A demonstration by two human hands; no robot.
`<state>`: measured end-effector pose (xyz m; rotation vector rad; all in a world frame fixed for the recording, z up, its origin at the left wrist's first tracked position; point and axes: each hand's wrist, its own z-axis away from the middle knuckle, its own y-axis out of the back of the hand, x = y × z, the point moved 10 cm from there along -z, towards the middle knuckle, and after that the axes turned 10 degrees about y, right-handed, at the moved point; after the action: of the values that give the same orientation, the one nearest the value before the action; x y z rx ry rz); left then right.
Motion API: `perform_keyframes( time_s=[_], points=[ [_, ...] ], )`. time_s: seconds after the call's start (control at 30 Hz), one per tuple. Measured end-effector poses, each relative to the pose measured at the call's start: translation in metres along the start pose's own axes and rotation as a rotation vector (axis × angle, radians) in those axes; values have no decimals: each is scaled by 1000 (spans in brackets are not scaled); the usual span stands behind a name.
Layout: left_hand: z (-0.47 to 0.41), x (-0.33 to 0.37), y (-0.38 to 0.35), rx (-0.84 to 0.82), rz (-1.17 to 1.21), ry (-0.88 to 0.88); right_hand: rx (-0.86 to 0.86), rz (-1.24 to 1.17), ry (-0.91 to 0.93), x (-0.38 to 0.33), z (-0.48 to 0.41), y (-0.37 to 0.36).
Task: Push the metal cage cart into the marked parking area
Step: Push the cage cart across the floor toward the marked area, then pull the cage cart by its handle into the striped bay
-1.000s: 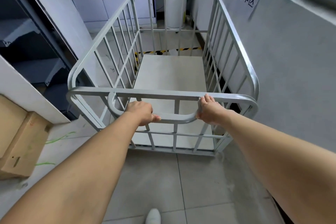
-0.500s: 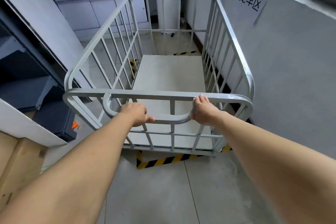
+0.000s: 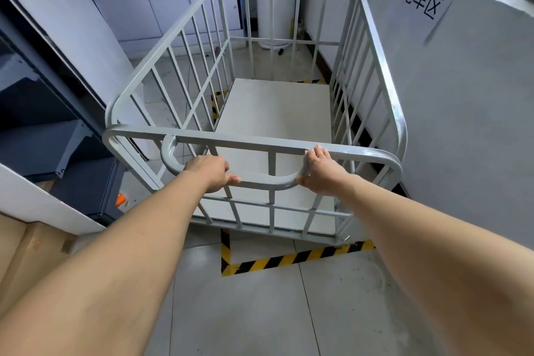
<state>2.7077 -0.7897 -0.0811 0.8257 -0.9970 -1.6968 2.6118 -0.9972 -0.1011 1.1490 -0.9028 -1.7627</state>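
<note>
A grey metal cage cart point(image 3: 372, 46) with barred sides and a pale, bare floor panel stands right in front of me, alongside the grey wall on the right. My left hand point(image 3: 212, 172) is closed around the curved push handle point(image 3: 261, 179) near its left end. My right hand point(image 3: 320, 169) grips the handle's right end where it bends up to the top rail. Yellow-and-black striped floor tape point(image 3: 291, 260) marks the parking area; its near corner shows just behind the cart's rear edge, and more tape shows beyond the cart's front.
A paper sign point(image 3: 422, 3) with characters hangs on the right wall point(image 3: 462, 124). Dark blue shelving point(image 3: 43, 130) and a white panel line the left. A cardboard box point(image 3: 26, 254) sits at the near left. A cluttered cabinet point(image 3: 161, 6) stands at the far end.
The cart has rolled forward along the right wall. The striped tape corner, hidden under the cart a second ago, now lies exposed behind its rear edge. Both hands kept their grip.
</note>
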Motion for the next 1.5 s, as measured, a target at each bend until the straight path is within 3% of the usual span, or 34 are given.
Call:
perform_keyframes(
  time_s=[0.23,0.5,0.9,1.17,1.37,1.5],
  points=[
    [-8,6,-2,-133,-35,47,40,6,133,-2,-3,14],
    [22,122,37,56,121,-87,92,116,123,43,17,54],
    [47,246,37,17,121,20,-57,146,133,177,37,112],
    [17,285,41,15,29,-8,-93,222,209,195,2,121],
    [3,304,32,-53,43,-19,-176,295,302,203,-16,115],
    [-7,305,20,-249,175,64,-248,377,411,203,-29,120]
  ],
)
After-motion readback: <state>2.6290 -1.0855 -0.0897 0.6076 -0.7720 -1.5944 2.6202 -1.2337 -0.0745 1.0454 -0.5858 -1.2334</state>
